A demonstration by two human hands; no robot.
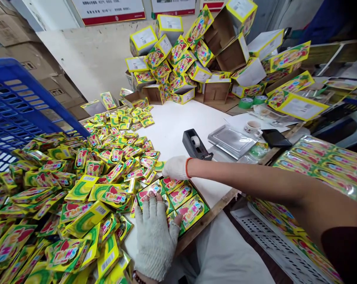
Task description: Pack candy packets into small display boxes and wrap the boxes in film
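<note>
My left hand (155, 236) in a white knit fingerless glove lies on a neat block of yellow foil snack packets (181, 205), with its fingers over the top and its thumb along the side. My right hand (175, 167), in a white glove with a red cuff, sits just above that block at the edge of a large loose heap of matching packets (107, 185). Its fingertips are bunched against small packets, and I cannot tell if it holds one. The heap spreads over the white table (178, 126).
A black tape dispenser (194, 144) and a metal scale (231, 141) stand close to my right arm. Yellow cartons (178, 59) are piled behind. A blue plastic crate (21, 110) is at the left, and shrink-wrapped packets (323, 165) lie at the right.
</note>
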